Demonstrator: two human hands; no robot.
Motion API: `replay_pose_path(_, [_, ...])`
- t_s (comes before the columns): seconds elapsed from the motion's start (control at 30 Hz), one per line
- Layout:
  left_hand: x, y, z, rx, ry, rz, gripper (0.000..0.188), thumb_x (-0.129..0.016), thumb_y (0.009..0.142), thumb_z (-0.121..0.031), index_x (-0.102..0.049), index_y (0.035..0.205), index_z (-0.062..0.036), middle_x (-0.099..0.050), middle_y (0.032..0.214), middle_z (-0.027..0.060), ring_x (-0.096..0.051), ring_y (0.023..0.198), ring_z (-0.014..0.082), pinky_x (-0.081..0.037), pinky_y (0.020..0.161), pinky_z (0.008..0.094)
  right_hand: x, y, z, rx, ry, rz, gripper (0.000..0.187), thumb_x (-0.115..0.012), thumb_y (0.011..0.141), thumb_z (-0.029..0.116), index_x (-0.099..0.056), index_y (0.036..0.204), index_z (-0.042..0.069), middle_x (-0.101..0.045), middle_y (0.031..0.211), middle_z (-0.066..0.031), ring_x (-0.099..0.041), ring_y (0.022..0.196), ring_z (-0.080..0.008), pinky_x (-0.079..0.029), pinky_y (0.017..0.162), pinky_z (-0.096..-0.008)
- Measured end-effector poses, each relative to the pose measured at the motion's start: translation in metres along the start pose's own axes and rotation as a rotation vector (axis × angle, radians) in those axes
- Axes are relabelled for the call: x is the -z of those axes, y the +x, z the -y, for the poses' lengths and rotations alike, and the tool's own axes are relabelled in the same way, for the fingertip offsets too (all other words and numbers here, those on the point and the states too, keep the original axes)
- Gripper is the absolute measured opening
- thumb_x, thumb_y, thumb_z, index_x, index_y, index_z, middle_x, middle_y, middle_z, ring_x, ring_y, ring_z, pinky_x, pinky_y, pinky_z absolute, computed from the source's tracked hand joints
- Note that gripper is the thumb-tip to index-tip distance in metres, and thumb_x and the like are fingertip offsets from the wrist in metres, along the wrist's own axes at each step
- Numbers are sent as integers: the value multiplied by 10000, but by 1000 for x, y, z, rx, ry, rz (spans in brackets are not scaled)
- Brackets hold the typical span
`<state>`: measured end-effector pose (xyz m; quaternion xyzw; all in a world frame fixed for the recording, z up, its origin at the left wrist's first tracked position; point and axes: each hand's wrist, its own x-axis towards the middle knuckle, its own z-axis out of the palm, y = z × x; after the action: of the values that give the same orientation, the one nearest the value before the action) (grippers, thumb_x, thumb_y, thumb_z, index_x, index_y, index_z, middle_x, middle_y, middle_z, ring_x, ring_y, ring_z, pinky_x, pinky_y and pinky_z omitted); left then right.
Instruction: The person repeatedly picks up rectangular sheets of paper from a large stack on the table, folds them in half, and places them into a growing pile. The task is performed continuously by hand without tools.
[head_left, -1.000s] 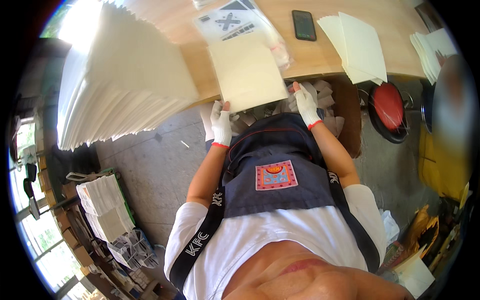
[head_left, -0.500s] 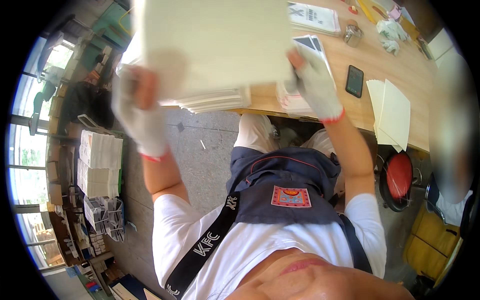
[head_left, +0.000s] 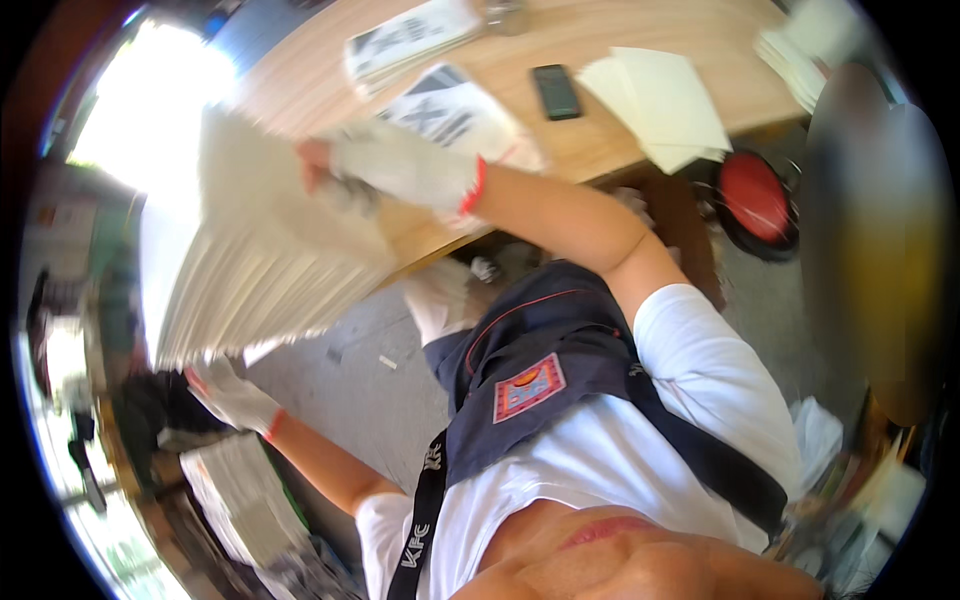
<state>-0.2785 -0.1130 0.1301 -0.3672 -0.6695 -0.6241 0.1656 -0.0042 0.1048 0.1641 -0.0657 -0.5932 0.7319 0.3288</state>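
White-gloved hands [head_left: 395, 163], half-curled, at paper stack [head_left: 265, 260]

The person's gloved right hand [head_left: 385, 160], blurred, reaches over a thick stack of pale sheets [head_left: 265, 245] at ten o'clock; the left hand [head_left: 235, 393], at eight, is by its near edge. A dark phone [head_left: 556, 92] lies on the bench [head_left: 620, 25] towards one.

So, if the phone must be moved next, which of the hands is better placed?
Probably the right hand: in the picture it is closer to the phone. The left hand is by the lower edge of the paper stack, farther away.
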Motion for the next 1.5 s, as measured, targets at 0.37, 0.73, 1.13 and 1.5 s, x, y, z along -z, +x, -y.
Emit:
replay_pose_path(0.37, [-59,-278,95,703,-56,617,280,-445,835,-12,-575,1082,15,-606,1053,129,-570,932,212,-450,798,304,276,-308,-71,125,-112,-1627,139,-505,832,197,-506,755,81,-477,608,-33,-437,424,-127,-371,363,-263])
replay_pose_path(0.73, [-177,-199,-6,-333,-10,905,216,-568,754,-35,-618,960,-73,-604,921,100,-555,855,295,-452,741,365,348,-339,-43,-39,-405,-1705,224,-602,841,276,-525,783,74,-536,668,-38,-477,483,-99,-392,389,-225])
replay_pose_path(1.13, [-295,-163,-19,-336,751,1210,294,-597,738,-183,-554,1027,-159,-565,1073,72,-534,1024,274,-478,793,396,309,-286,-24,69,-87,-1265,203,-506,862,145,-474,1043,57,-583,735,-75,-607,580,-212,-486,467,-312])
replay_pose_path(1.5, [-298,-152,1,-355,651,1193,330,-563,730,-133,-547,1058,-158,-551,1044,91,-527,1031,269,-483,787,393,191,-272,-77,-283,317,-693,393,-492,841,128,-445,1187,-53,-603,1032,-151,-632,844,-196,-534,694,-294])
